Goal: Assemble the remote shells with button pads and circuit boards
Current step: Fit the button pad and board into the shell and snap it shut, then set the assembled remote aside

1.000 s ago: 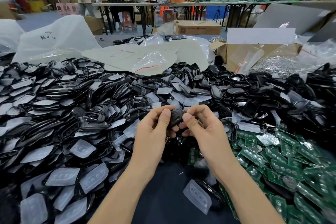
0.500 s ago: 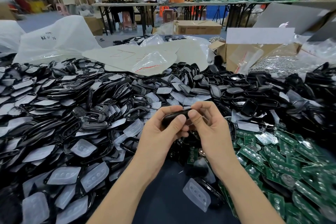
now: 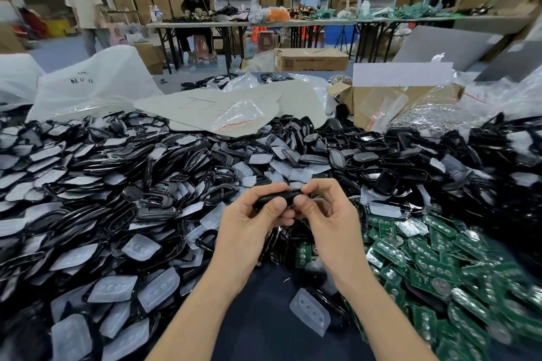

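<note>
The person in the pale shirt (image 3: 82, 6) at upper left has drifted further left than half a second ago, and the view has tipped up a touch. In the middle, the black remote shell (image 3: 274, 199) that faced the camera a second ago is edge-on now, and both hands have stayed on it.

Containers, left to right. Upper left, a big clear plastic bag (image 3: 93, 91) with dark handwriting slumps behind the heap; what it holds I cannot tell. Top centre, a closed cardboard carton (image 3: 311, 60) sits on the floor. Upper right, an open cardboard box (image 3: 410, 97) has a clear zip bag (image 3: 381, 110) leaning out, and just right of it is a clear bag of small silvery parts (image 3: 437, 119).

Now the hands, centre frame. The left hand (image 3: 249, 226) grips the shell's left end, thumb on the near side, fingers curled behind. The right hand (image 3: 331, 223) pinches the right end, its thumb tip beside the left thumb. The shell is held up above the dark table (image 3: 258, 319). Black shells (image 3: 88, 184) and translucent button pads (image 3: 111, 290) are heaped at left, and green circuit boards (image 3: 440, 269) are piled at lower right. One loose pad (image 3: 311, 313) lies beside the right forearm.
</note>
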Action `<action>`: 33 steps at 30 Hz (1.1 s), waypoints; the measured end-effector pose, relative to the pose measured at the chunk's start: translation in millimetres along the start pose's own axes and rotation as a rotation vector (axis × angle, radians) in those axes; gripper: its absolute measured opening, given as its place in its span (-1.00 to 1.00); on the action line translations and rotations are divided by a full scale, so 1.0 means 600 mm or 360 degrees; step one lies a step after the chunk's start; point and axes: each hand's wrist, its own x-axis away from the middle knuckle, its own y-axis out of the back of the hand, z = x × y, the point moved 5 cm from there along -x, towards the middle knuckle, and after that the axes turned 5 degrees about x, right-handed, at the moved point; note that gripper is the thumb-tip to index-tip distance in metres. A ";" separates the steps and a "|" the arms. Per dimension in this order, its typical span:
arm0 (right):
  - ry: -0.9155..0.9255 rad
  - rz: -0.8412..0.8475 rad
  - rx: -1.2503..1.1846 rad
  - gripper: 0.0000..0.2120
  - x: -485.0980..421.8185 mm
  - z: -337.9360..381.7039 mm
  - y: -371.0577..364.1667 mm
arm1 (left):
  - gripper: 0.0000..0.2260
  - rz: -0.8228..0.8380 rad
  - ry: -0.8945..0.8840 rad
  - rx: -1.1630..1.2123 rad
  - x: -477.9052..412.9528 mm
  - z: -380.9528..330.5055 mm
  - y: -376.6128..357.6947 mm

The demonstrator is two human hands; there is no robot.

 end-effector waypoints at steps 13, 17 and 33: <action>-0.0067 -0.0289 -0.0216 -0.85 0.048 0.056 0.063 | -0.78 0.0171 0.0046 0.0164 0.034 -0.008 -0.119; -0.0096 -0.0443 -0.0320 -0.79 0.081 0.088 0.153 | -0.78 0.0263 0.0175 0.0172 0.048 0.004 -0.220; -0.0044 -0.2072 -0.0399 -0.74 0.435 0.211 0.685 | -0.65 0.1525 0.0358 -0.0304 0.389 0.097 -0.851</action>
